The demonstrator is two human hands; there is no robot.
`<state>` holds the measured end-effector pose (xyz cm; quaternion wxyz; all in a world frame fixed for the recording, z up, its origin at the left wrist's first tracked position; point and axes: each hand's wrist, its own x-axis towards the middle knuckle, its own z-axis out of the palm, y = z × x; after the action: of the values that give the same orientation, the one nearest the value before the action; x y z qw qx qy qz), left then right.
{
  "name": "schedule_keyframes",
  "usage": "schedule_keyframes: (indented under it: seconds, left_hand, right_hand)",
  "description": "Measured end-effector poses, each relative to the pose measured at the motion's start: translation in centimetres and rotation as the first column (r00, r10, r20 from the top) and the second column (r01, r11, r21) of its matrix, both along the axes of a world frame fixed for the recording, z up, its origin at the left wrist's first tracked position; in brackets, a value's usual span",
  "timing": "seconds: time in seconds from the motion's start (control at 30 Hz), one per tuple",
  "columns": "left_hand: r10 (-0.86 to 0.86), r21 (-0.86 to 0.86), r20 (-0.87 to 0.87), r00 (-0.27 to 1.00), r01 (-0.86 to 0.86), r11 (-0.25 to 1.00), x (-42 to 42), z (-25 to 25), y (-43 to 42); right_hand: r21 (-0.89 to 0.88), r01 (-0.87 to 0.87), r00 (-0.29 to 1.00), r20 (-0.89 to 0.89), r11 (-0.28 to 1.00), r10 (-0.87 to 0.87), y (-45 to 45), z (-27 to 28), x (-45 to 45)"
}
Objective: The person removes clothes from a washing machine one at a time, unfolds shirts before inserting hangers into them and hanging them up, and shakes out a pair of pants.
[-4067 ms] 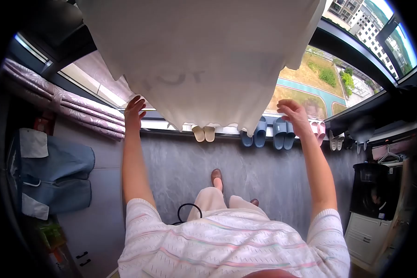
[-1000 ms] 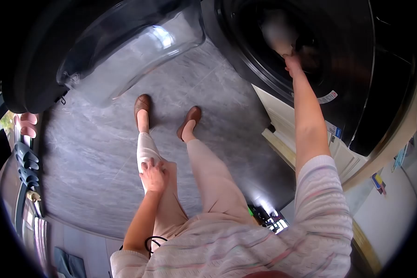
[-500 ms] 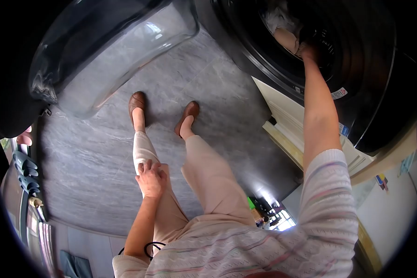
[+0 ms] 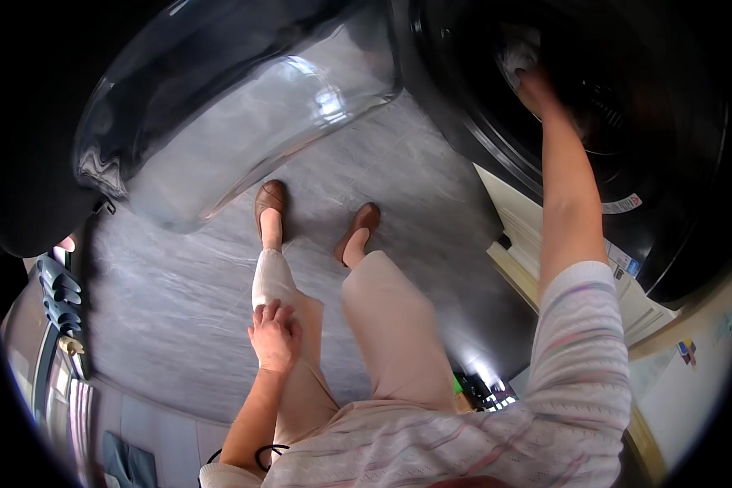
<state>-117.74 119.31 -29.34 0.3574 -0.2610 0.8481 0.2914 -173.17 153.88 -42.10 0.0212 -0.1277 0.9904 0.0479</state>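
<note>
My right hand [image 4: 537,88] is inside the dark drum of a black front-loading washing machine [image 4: 484,130], beside a light grey-white cloth [image 4: 519,53]. Shadow and blur hide its fingers, so whether they grip the cloth does not show. My left hand [image 4: 275,337] rests on the knee of my beige trousers [image 4: 390,325], fingers spread and holding nothing. The machine's round glass door [image 4: 244,122] hangs open at the upper left, over the floor.
Brown shoes [image 4: 272,203] are on my feet on the grey floor [image 4: 163,309]. Blue slippers [image 4: 60,297] line the left edge. A white cabinet [image 4: 516,215] is under the machine. Dark blue cloth [image 4: 128,462] hangs at the lower left.
From the window and hanging white cloth, the view has turned to the washing machine. My right hand has gone deeper into the drum; my left hand has come down onto my knee.
</note>
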Motion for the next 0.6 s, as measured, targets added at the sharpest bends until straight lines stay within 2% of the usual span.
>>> schedule_keyframes:
  seconds: [0.1, 0.13, 0.23, 0.27, 0.37, 0.5, 0.57, 0.6]
  left_hand:
    - [-0.01, 0.008, 0.005, 1.0, 0.009, 1.0, -0.5, 0.0, 0.0]
    - [-0.014, 0.006, -0.004, 1.0, 0.014, 1.0, -0.6, 0.0, 0.1]
    - [-0.018, 0.005, -0.018, 1.0, 0.018, 1.0, -0.7, -0.1, 0.5]
    - [-0.019, 0.002, -0.02, 1.0, 0.019, 1.0, -0.7, -0.1, 0.4]
    - [-0.004, 0.012, 0.005, 1.0, 0.004, 1.0, -0.7, 0.0, 0.4]
    - [0.003, 0.018, 0.053, 0.999, -0.004, 1.0, -0.4, -0.1, 0.4]
    - [-0.01, 0.019, 0.083, 0.997, 0.008, 1.0, -0.3, -0.2, 0.2]
    - [-0.011, 0.02, 0.087, 0.996, 0.009, 1.0, -0.2, -0.4, 0.3]
  right_hand:
    - [-0.097, 0.149, 0.965, 0.231, 0.984, -0.124, 0.9, -0.7, 0.4]
    - [-0.1, 0.188, 0.958, 0.239, 0.977, -0.16, 0.9, -0.4, 0.6]
    - [0.224, 0.115, 0.938, 0.297, 0.968, -0.18, 0.3, 1.3, 0.6]
    - [0.258, 0.117, 0.926, 0.32, 0.959, -0.199, 0.6, 0.7, -0.1]
    - [0.2, 0.147, 0.943, 0.267, 0.969, -0.198, -2.3, 2.4, 3.3]
    - [-0.138, 0.197, 0.948, 0.28, 0.971, -0.152, -5.1, 8.4, 12.1]
    - [-0.3, 0.27, 0.911, 0.386, 0.915, -0.143, -5.1, 12.7, 15.8]
    - [-0.327, 0.324, 0.884, 0.438, 0.888, -0.161, -5.2, 14.9, 17.4]
